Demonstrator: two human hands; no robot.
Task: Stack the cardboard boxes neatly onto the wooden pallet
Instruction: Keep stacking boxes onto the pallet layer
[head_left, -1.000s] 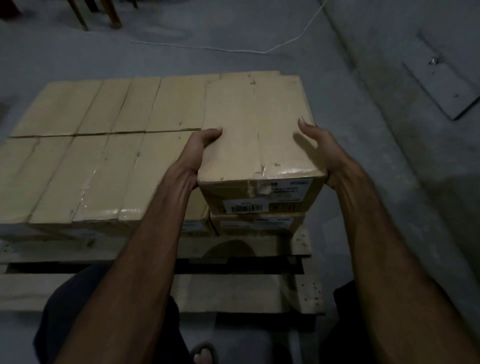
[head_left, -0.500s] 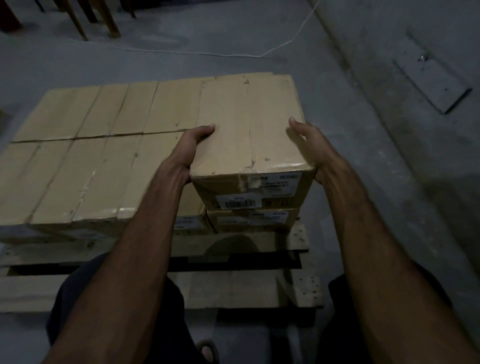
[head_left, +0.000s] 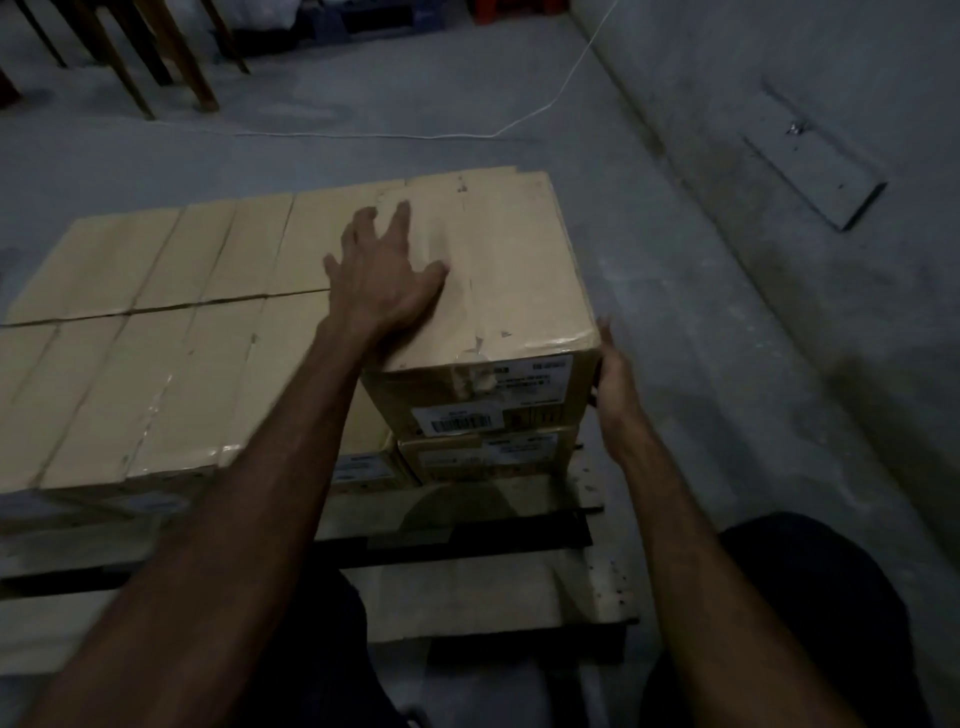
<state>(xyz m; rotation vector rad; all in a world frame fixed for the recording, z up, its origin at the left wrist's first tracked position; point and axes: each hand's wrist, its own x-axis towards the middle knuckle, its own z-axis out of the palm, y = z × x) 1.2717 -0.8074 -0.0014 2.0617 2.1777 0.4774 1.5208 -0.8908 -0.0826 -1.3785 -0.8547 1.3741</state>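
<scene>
We reach forward with both bare arms, forearms long in the view from the lower edge. Our left hand (head_left: 387, 283) lies palm down, fingers (head_left: 400, 221) spread wide and flat, thumb out to the right, pressing on top of the upper box (head_left: 519, 270) near its left edge. Our left wrist bends slightly over that box's near left corner. Our right hand (head_left: 613, 379) stands upright against the box's right side at the near corner, palm toward the cardboard, fingers mostly hidden behind the edge. Neither grip closes around anything. Dark-clad knees show below our arms.
</scene>
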